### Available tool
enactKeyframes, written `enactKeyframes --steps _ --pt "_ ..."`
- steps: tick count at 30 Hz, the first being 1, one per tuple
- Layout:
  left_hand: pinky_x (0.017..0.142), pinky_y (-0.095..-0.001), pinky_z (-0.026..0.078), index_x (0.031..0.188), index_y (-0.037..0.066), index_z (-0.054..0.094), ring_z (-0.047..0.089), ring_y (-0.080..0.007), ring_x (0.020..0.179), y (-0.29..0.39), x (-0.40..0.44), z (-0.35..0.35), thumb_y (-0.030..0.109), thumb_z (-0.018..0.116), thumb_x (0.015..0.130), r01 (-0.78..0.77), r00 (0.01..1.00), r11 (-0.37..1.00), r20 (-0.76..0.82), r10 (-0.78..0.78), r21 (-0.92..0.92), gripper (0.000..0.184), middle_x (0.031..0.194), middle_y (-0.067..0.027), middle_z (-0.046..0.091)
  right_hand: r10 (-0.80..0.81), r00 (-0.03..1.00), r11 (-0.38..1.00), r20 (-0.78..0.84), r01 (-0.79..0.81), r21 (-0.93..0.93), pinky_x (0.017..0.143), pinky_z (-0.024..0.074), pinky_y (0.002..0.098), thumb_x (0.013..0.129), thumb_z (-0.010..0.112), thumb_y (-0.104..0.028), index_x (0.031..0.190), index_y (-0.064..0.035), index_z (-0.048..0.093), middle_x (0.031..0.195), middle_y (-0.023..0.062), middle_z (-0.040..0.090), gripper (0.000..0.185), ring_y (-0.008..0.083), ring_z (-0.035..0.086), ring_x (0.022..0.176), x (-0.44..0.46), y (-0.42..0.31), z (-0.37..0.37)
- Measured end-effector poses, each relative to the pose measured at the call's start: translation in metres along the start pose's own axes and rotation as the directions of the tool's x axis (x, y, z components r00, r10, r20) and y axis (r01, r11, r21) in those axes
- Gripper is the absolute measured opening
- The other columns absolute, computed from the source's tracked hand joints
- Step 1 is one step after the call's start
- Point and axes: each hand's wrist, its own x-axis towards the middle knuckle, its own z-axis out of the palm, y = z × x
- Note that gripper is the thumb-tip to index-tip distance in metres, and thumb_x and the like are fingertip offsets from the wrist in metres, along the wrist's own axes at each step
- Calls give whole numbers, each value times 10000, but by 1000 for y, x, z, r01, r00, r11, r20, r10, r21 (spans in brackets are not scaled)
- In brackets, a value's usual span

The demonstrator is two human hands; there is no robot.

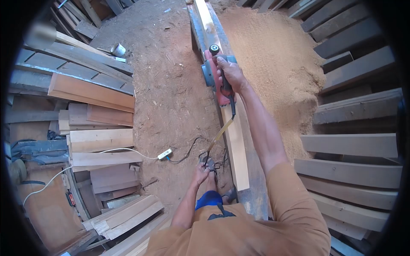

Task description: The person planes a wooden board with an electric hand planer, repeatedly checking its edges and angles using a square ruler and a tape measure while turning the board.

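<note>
My right hand is wrapped round the rear handle of a red electric hand planer. The planer rests on a long pale timber beam, which lies lengthwise on a narrow wooden bench. From the handle's back end a power cord runs down, yellowish along one stretch, to my left hand. The fingers of that hand are closed round the cord, low beside the bench and near my leg.
Stacked boards line the left side, and more planks fill the right. A sawdust heap spreads right of the bench. On the floor lie a white power strip with its cable and, farther off, a white bucket.
</note>
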Motion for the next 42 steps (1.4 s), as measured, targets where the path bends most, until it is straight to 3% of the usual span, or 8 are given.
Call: enactKeyframes --steps 3,9,17,25,32,34,38,42 --pt "795 -402 535 992 54 733 681 -241 848 -23 -9 3 234 730 877 190 972 978 123 -200 88 214 892 -134 734 44 996 998 -74 -46 -33 531 489 242 1034 606 -392 1058 -63 681 740 -23 612 339 70 580 597 -78 3 7" --pt "771 -395 530 955 60 734 677 -238 822 -71 -54 5 170 690 871 126 940 956 277 -201 266 146 846 -143 722 108 993 993 -38 -110 -48 501 478 256 1036 585 -330 1039 -55 643 729 -14 603 281 67 564 574 -260 63 2" --pt "832 -385 552 1060 90 747 726 -286 891 -96 -87 15 118 672 842 143 989 985 27 -147 98 232 955 -166 761 22 999 994 -37 -26 -103 517 490 271 1012 575 -423 1204 -25 566 722 -2 583 441 80 560 569 -424 127 0" --pt "810 -411 564 1009 81 772 745 -292 870 -46 -14 -2 222 708 849 143 985 964 60 -160 223 223 883 -193 758 -4 996 993 -93 -7 -115 531 491 282 1038 555 -394 1134 -4 584 696 10 590 404 97 578 584 -203 43 21" --pt "668 -298 479 1040 71 691 565 -105 715 21 71 -1 241 675 954 -1 995 995 103 11 -97 191 787 -11 647 -79 986 980 -148 49 -195 538 492 250 1034 572 -438 965 -63 693 703 -21 599 400 80 588 601 60 -39 23" --pt "700 -359 520 1084 44 699 656 -213 754 24 99 9 263 695 923 -63 996 990 51 70 -130 272 888 -94 691 -111 987 990 -116 100 -102 552 495 229 1028 586 -461 1020 -82 705 748 -39 588 397 71 571 614 119 -52 22" --pt "732 -383 535 1042 24 695 687 -243 795 64 105 -1 256 708 900 6 998 981 55 5 -195 272 864 -126 697 -187 978 982 -90 186 -19 572 515 281 976 625 -550 889 -74 700 737 19 637 490 116 608 620 156 -51 14" --pt "724 -377 529 980 20 692 675 -205 769 37 94 3 229 688 913 -11 996 989 81 23 -147 220 818 -131 708 -55 996 997 -74 51 -50 539 491 219 1032 587 -447 1038 -104 683 745 -49 560 356 59 538 592 107 -28 3"
